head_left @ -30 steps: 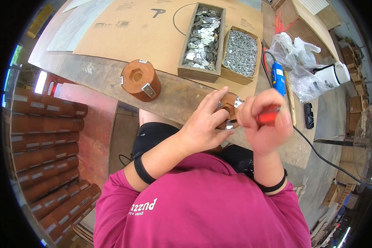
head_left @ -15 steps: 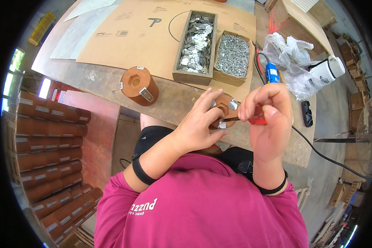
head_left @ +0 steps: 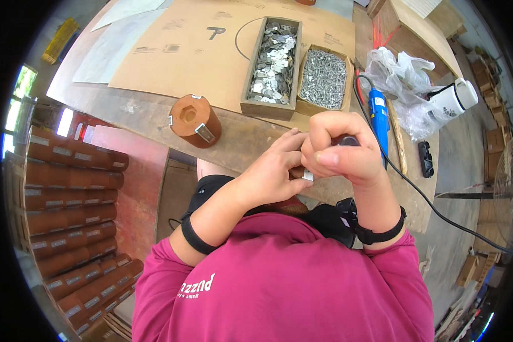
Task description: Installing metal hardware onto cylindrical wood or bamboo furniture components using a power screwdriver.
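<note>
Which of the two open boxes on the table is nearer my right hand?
The shorter cardboard box of silvery fasteners, just beyond your right hand; the longer wooden box, holding flat metal pieces, sits farther left.

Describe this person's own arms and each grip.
The left sleeve and right sleeve are short and magenta. A left band and right band, both black, circle the forearms. The left grip and right grip are ungloved.

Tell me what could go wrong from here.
The hand tool in the right hand might slip into the left hand, which is close by on the brown block. The black cord, running near the right forearm, could snag.
</note>
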`<state>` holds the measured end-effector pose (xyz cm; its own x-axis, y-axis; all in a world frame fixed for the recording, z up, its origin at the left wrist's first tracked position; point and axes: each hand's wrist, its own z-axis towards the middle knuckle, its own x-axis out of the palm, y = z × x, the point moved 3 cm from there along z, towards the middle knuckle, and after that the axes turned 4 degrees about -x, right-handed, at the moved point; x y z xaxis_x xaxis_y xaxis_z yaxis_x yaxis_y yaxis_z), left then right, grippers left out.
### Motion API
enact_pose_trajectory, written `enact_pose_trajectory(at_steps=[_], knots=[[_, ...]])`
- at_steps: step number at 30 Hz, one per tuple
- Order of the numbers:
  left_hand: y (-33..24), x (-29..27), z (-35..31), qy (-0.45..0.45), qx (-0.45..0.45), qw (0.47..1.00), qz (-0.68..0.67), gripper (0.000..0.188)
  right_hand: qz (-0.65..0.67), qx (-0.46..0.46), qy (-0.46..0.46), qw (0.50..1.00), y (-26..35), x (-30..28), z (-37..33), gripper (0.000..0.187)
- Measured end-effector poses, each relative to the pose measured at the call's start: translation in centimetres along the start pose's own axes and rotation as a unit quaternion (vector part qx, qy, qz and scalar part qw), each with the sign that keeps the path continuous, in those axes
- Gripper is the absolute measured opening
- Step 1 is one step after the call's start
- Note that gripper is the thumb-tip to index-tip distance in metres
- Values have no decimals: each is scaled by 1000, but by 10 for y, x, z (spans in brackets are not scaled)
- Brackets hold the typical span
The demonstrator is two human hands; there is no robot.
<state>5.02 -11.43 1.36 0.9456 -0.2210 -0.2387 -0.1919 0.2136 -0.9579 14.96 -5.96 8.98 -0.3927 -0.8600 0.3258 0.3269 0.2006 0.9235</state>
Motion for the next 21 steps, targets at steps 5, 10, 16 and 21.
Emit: enact_pose_trajectory(at_steps=[5,10,16,21], knots=[[-8,-1,-2,-4,31,998,57,25,-36,-34,-11,999,-5,0,-7,25],[2,4,-7,-19,34,990,137,40,-129,-185,-335,915,-7,11,-25,9],[4,6,-5,-96,97,976,170,32,-166,-210,-356,895,-7,17,-28,10],[0,6,-2,-95,107,982,122,26,-83,-133,-215,964,-7,8,-18,15]])
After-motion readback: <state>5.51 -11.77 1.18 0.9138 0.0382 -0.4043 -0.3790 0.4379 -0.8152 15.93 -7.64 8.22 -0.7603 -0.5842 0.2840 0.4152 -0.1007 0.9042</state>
